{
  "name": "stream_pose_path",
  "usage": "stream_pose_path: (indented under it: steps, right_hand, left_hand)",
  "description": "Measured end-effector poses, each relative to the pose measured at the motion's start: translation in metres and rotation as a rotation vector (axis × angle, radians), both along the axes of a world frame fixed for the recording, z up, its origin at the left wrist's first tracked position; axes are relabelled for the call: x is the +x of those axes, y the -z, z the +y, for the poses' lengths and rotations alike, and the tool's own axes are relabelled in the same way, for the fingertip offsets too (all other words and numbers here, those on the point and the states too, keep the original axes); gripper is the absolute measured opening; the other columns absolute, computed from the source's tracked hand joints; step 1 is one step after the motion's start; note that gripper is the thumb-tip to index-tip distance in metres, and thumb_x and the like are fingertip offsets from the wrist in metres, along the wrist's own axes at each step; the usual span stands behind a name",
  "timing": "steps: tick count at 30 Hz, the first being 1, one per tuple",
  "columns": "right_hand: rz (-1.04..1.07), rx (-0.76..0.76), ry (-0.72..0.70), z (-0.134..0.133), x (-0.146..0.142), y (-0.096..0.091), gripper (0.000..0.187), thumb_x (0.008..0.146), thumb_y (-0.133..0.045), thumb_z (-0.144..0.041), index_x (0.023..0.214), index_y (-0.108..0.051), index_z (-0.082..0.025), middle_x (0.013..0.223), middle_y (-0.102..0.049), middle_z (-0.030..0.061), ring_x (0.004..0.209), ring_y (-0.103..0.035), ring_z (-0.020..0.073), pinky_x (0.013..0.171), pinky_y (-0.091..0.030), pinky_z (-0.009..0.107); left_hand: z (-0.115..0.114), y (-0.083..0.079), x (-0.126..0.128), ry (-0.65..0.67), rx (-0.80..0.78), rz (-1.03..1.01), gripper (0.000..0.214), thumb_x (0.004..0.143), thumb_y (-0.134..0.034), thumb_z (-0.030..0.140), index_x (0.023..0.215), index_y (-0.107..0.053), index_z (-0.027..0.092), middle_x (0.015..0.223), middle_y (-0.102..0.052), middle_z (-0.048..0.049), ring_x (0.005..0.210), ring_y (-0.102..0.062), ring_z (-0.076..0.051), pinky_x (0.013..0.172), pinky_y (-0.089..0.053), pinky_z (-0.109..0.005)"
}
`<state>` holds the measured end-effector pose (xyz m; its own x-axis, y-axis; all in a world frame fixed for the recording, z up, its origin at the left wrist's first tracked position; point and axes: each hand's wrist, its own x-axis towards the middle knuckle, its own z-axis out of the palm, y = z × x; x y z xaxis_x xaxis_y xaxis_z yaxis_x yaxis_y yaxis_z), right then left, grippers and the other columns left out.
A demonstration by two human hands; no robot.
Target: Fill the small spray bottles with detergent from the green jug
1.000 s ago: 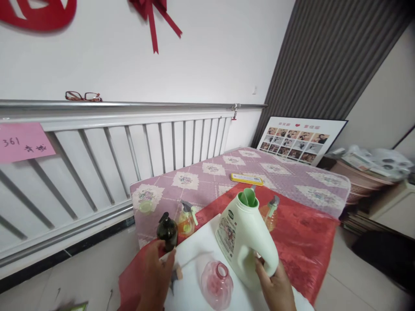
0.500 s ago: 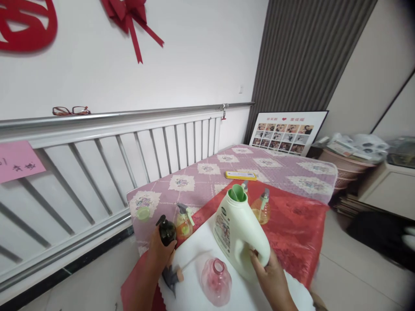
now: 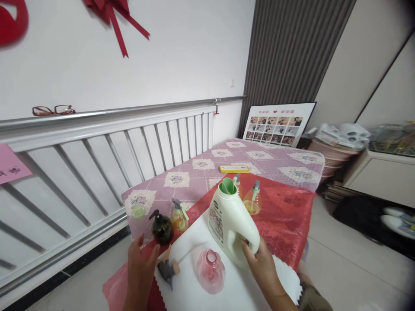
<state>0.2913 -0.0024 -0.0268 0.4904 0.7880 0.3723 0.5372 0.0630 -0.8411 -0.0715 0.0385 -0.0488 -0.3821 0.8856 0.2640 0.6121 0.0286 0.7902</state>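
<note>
My right hand (image 3: 259, 259) is wrapped round the handle of a large pale-green detergent jug (image 3: 230, 224), its green spout uncapped. The jug stands upright on a white mat (image 3: 188, 298). Just left of it sits a clear pink bottle (image 3: 210, 272) with an open neck. A grey spray head (image 3: 168, 272) with a thin tube lies beside that bottle. My left hand (image 3: 141, 263) has its fingers apart, close below a dark pump bottle (image 3: 162, 226) and holding nothing. A spray bottle with yellow liquid (image 3: 179, 218) stands right of the pump bottle.
Two more spray bottles, one of them yellowish (image 3: 253, 201), stand behind the jug on a red cloth (image 3: 285, 207). A green cap (image 3: 138, 211) and a yellow-edged box (image 3: 234, 169) lie on the patterned tablecloth (image 3: 197, 177). A white radiator (image 3: 136, 151) runs along the left.
My left hand has let go of the dark pump bottle, which now stands beside the yellow spray bottle, and has drawn back toward me. The right hand keeps its hold on the jug.
</note>
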Motion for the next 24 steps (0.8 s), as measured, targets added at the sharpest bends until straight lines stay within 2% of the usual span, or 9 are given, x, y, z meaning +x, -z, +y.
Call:
stream_pose_path:
  steps: [4,6,9,14,19,22,24]
  right_hand:
    - [0.014,-0.014,-0.010,0.000,0.000,0.002,0.032,0.078,-0.057,-0.051,0.089,-0.061,-0.022,0.075,-0.071,0.0052,0.071,-0.068,0.0259,0.065,-0.056,0.037]
    - [0.022,-0.016,-0.020,0.000,0.000,0.002,0.033,0.078,-0.056,-0.051,0.090,-0.060,-0.021,0.077,-0.072,0.0061,0.072,-0.068,0.0266,0.066,-0.056,0.037]
    - [0.034,-0.017,-0.035,-0.001,-0.001,0.002,0.032,0.078,-0.056,-0.051,0.091,-0.059,-0.022,0.079,-0.072,0.0064,0.074,-0.069,0.0269,0.067,-0.056,0.037]
    - [0.055,-0.020,-0.043,-0.004,-0.003,-0.002,0.028,0.079,-0.056,-0.049,0.088,-0.058,-0.022,0.075,-0.072,0.0059,0.071,-0.068,0.0267,0.064,-0.055,0.036]
    - [0.063,-0.011,-0.046,-0.007,-0.004,-0.006,0.024,0.079,-0.056,-0.047,0.086,-0.058,-0.023,0.073,-0.072,0.0052,0.071,-0.068,0.0260,0.063,-0.055,0.035]
    - [0.063,-0.014,-0.050,-0.008,-0.005,-0.007,0.024,0.080,-0.056,-0.045,0.087,-0.058,-0.022,0.073,-0.073,0.0057,0.070,-0.068,0.0261,0.063,-0.055,0.035]
    - [0.066,-0.014,-0.050,-0.009,-0.005,-0.007,0.024,0.080,-0.057,-0.045,0.087,-0.058,-0.022,0.071,-0.072,0.0053,0.069,-0.068,0.0260,0.062,-0.054,0.035]
  left_hand:
    - [-0.046,0.012,0.024,0.187,-0.239,0.148,0.067,0.074,-0.059,0.048,0.129,-0.050,0.011,0.135,-0.057,-0.0192,0.130,-0.052,-0.035,0.113,-0.042,-0.051]
    - [-0.056,0.018,0.037,0.237,-0.329,0.243,0.066,0.074,-0.058,0.039,0.132,-0.051,0.010,0.141,-0.054,-0.0198,0.134,-0.048,-0.036,0.115,-0.040,-0.053]
    - [-0.059,0.023,0.045,0.233,-0.360,0.362,0.060,0.081,-0.051,0.035,0.137,-0.050,0.013,0.147,-0.048,-0.0188,0.137,-0.045,-0.037,0.115,-0.038,-0.056]
    - [-0.046,0.024,0.034,0.322,-0.274,0.505,0.049,0.088,-0.044,0.035,0.130,-0.059,0.016,0.141,-0.055,-0.0176,0.132,-0.050,-0.033,0.115,-0.040,-0.051]
    - [-0.038,0.028,0.021,0.273,-0.242,0.537,0.047,0.089,-0.045,0.042,0.124,-0.063,0.018,0.134,-0.059,-0.0172,0.127,-0.055,-0.034,0.108,-0.048,-0.053]
    - [-0.044,0.042,0.023,0.241,-0.071,0.542,0.047,0.086,-0.050,0.047,0.121,-0.062,0.018,0.133,-0.059,-0.0193,0.124,-0.056,-0.038,0.103,-0.050,-0.059]
    - [-0.055,0.053,0.036,0.299,0.107,0.482,0.050,0.081,-0.059,0.047,0.123,-0.058,0.019,0.133,-0.060,-0.0180,0.126,-0.056,-0.036,0.104,-0.050,-0.058]
